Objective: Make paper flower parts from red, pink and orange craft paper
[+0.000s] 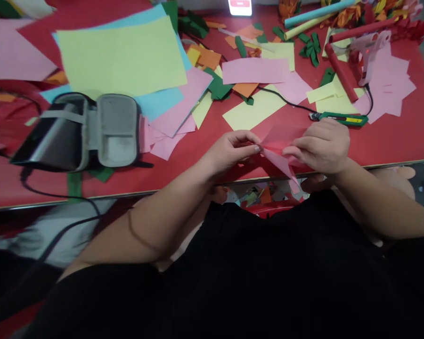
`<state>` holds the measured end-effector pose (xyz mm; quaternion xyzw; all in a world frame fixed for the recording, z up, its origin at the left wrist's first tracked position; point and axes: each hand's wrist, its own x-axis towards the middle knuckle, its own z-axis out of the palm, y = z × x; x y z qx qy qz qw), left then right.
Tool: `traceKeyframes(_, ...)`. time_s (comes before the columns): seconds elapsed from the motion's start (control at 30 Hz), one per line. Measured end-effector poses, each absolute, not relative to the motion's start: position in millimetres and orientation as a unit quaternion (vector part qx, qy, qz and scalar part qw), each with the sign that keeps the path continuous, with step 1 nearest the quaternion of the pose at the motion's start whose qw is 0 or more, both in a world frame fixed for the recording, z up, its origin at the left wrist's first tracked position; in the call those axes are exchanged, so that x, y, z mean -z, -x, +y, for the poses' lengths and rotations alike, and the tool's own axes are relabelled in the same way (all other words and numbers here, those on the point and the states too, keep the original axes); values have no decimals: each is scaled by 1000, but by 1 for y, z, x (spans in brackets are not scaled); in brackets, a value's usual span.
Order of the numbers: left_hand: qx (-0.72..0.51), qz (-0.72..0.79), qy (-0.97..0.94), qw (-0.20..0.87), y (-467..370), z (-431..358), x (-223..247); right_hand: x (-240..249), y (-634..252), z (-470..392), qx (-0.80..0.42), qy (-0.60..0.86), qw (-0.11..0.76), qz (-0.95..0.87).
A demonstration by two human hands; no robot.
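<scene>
At the red desk (pixel 176 162), the left hand (pixel 231 150) and right hand (pixel 323 146) pinch 1 pink sheet (pixel 278 162), apparently folded, though blurred.

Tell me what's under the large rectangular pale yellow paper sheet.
Light blue paper shows past the top and right edges of the pale yellow sheet; whatever its middle covers is hidden.

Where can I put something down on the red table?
The red table is bare between the pink scraps by the case and left hand, and below the green cutter, right of the right hand. It's crowded around the glue gun.
</scene>
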<state>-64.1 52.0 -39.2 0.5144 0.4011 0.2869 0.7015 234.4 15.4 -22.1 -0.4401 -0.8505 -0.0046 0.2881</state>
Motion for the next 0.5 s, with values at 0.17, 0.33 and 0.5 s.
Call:
traceKeyframes(0.17, -282, 391, -449, 753, 55, 41, 36, 17, -228, 18, 57, 439, 288, -849)
traceKeyframes(0.33, -273, 367, -470, 755, 53, 38, 38, 17, -227, 19, 76, 456, 275, -843)
traceKeyframes(0.5, -290, 349, -513, 729, 53, 37, 38, 14, -224, 15, 56, 458, 281, -841)
